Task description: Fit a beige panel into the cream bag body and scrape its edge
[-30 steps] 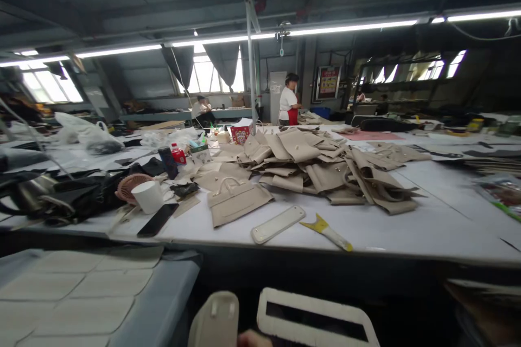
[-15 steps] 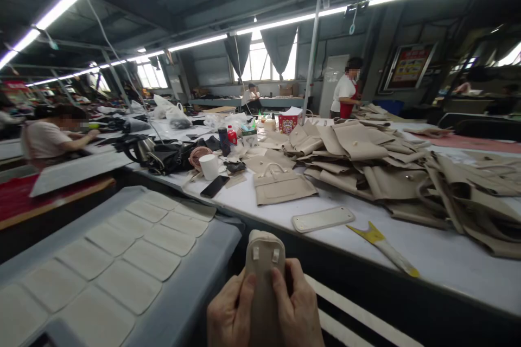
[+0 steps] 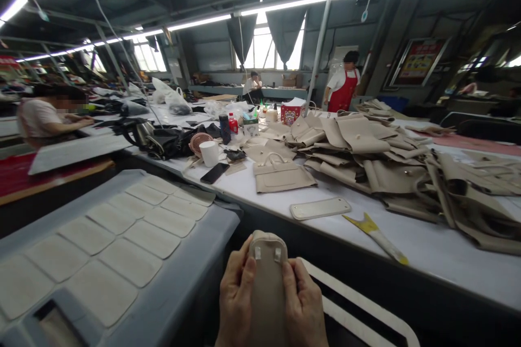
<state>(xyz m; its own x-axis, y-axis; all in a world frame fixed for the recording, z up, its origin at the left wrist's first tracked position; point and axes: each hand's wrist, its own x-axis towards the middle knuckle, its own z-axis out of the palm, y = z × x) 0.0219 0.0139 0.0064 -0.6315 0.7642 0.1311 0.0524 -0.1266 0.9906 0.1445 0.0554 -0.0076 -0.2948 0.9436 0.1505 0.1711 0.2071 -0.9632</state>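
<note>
Beige flap (image 3: 266, 287) was held upright near the body, below the table (image 3: 427, 249) edge, slotted end up. It was pinched between left hand (image 3: 236, 303) and right hand (image 3: 303, 309), thumbs pressed on its face, apparently to steady it. White frame (image 3: 366, 309) lay just behind.

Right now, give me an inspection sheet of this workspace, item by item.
Surface: long white table; grey bench on the left with pale pads laid in rows.
Job's things: beige strap piece with two slots, gripped upright.
Clutter: heap of beige bag panels, scraper, phone, white cup.
Hands: left hand and right hand both clamp the strap piece.
Cables: nothing seen.
Surroundings: person in red apron, seated person.
</note>
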